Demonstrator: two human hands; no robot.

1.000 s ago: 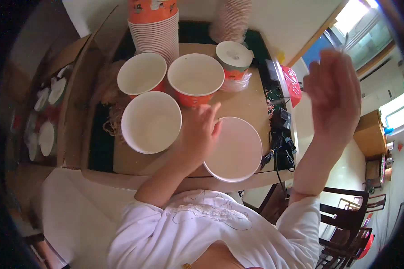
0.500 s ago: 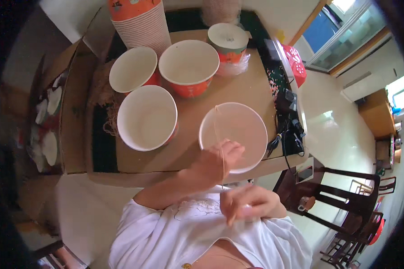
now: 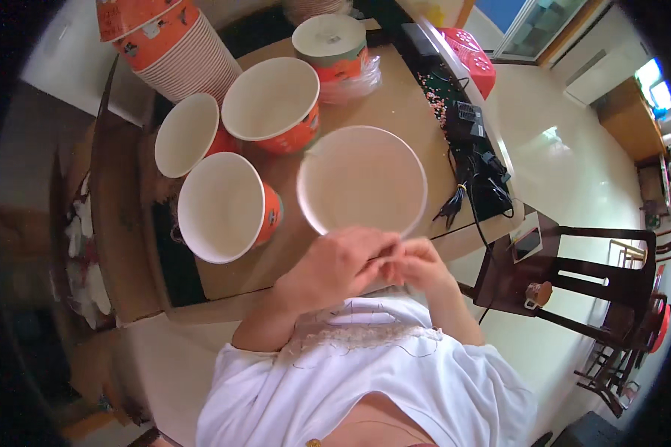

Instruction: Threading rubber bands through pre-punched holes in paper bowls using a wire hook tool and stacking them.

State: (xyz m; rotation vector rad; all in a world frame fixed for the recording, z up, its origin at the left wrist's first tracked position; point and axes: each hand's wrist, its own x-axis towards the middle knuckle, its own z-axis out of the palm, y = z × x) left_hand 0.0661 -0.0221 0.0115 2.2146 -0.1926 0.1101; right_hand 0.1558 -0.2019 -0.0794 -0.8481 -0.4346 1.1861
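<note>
My left hand [image 3: 343, 262] and my right hand [image 3: 419, 264] meet at the near rim of a large white-lined paper tub [image 3: 361, 182]. Their fingertips are pinched together on a thin pale string [image 3: 382, 261], mostly hidden by the fingers. The tub stands upright with its inside facing me. Thin loose strands show against my white shirt below the hands. To the left of this tub are three more open paper tubs with orange printed sides: a near one [image 3: 224, 208], a smaller-looking one [image 3: 188, 135] and a large one [image 3: 271, 99].
A tall nested stack of tubs [image 3: 190, 63] leans at the far left. Behind the tubs sits a lidded pack [image 3: 332, 48] in clear plastic. Black cables [image 3: 462, 186] line the table's right edge. A cardboard box [image 3: 130, 223] stands left; a dark wooden chair [image 3: 544, 283] stands right.
The string was stretched between my hands over the tub. Both hands have come together at the tub's near rim, fingers pinched. The view has shifted too.
</note>
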